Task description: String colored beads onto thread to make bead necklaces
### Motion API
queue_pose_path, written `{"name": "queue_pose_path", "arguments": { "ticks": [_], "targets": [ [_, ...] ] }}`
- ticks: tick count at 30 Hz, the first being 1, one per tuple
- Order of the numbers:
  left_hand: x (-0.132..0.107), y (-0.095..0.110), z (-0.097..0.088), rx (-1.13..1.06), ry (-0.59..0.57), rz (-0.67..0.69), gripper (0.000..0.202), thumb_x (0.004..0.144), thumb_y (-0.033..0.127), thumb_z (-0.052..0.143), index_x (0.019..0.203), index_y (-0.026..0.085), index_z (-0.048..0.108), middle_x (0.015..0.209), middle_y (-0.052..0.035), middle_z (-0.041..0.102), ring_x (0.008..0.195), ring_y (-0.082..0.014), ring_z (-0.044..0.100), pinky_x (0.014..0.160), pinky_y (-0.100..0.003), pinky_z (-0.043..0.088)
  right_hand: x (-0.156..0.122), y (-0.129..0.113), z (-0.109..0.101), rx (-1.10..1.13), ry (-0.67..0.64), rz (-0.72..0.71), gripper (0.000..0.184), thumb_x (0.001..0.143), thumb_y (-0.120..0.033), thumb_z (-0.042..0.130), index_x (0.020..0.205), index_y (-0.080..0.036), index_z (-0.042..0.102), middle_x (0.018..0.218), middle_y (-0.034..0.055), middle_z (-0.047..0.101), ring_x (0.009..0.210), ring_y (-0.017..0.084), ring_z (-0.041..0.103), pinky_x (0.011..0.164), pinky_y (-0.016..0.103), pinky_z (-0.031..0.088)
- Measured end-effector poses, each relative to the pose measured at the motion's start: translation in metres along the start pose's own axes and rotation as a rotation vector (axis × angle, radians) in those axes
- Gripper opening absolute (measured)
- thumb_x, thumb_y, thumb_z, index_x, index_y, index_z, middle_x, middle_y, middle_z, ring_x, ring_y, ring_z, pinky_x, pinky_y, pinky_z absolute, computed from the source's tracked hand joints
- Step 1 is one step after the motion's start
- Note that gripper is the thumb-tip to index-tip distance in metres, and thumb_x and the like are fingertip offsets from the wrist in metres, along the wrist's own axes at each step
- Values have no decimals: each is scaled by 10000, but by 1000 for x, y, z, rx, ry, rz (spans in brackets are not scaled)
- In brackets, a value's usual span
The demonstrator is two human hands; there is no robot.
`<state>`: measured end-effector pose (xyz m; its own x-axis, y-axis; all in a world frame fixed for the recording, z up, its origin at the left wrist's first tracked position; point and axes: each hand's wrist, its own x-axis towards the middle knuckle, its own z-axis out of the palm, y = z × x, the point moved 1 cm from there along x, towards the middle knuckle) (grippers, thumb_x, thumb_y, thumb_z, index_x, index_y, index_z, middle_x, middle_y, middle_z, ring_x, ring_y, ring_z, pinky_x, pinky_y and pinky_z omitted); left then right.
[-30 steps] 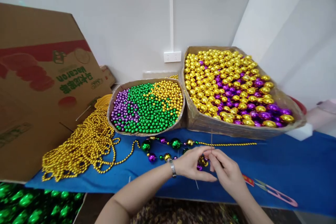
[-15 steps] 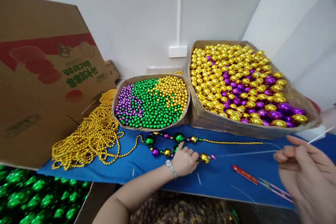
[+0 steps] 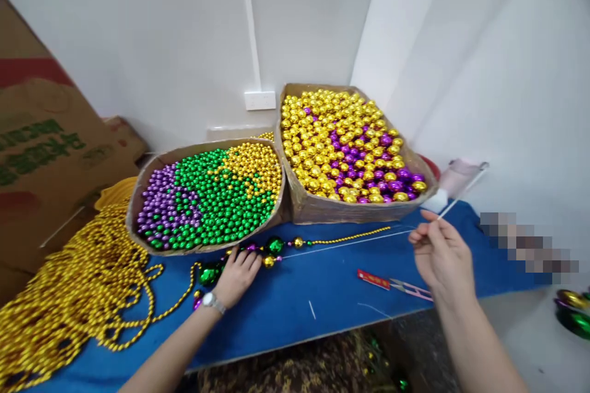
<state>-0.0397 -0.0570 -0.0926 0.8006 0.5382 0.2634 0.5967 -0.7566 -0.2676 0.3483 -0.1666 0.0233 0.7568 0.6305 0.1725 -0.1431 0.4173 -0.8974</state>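
Observation:
My left hand (image 3: 238,276), wearing a watch (image 3: 211,300), lies over a necklace strand on the blue cloth, fingers curled onto its beads. Around it show a large green bead (image 3: 275,245), a gold bead (image 3: 268,261) and small purple ones; the beads beneath the palm are hidden. A white string (image 3: 341,244) runs from the strand's near end to my right hand (image 3: 440,252). That hand is raised at the right, thumb and fingers pinched on the string, and a straight white length sticks out above them. A thin gold bead chain (image 3: 353,236) continues the strand's far side.
Behind the strand stand a box of small beads (image 3: 133,212) and a box of larger gold and purple beads (image 3: 341,212). Gold bead chains (image 3: 83,282) are heaped left. Pink-handled snips (image 3: 410,289) and a red strip (image 3: 373,279) lie on the blue cloth (image 3: 332,295). A pixelated patch is at right.
The view has swung to the right. My left hand has slid along the strand, away from its near end. The string to my right hand looks straighter, and that hand stays pinched.

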Motion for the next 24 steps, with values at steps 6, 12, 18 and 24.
{"name": "queue_pose_path", "arguments": {
  "ticks": [6, 12, 18, 24],
  "targets": [
    [-3, -15, 3, -170, 53, -88, 327, 861, 185, 476, 1175, 179, 564, 1157, -132, 604, 1076, -291, 520, 974, -517, 344, -8, -6, 7, -4, -103, 53, 294, 705, -401, 735, 929, -226, 659, 639, -50, 512, 557, 57, 494, 516, 174, 428],
    [56, 26, -57, -863, 207, -193, 315, 882, 297, 472, 1174, 224, 567, 1193, -95, 577, 1109, -214, 525, 960, -382, 424, -35, -4, 30, -7, -333, 182, 242, 740, -391, 704, 922, -238, 656, 602, -43, 483, 532, 82, 490, 494, 205, 414],
    [143, 68, -93, -1416, 123, -31, 344, 852, 379, 530, 1147, 221, 610, 1308, -109, 491, 1209, -215, 467, 1009, -361, 374, -55, 6, 52, -7, -495, 273, 232, 762, -375, 690, 939, -229, 657, 608, -33, 505, 542, 85, 501, 507, 199, 416],
    [159, 80, -89, -1622, 79, 17, 253, 815, 384, 589, 798, 144, 669, 1129, -118, 617, 1051, -202, 580, 934, -329, 421, -65, 9, 58, -28, -527, 320, 250, 757, -398, 692, 926, -217, 658, 604, -25, 532, 532, 90, 517, 495, 199, 424]
  ]
}}
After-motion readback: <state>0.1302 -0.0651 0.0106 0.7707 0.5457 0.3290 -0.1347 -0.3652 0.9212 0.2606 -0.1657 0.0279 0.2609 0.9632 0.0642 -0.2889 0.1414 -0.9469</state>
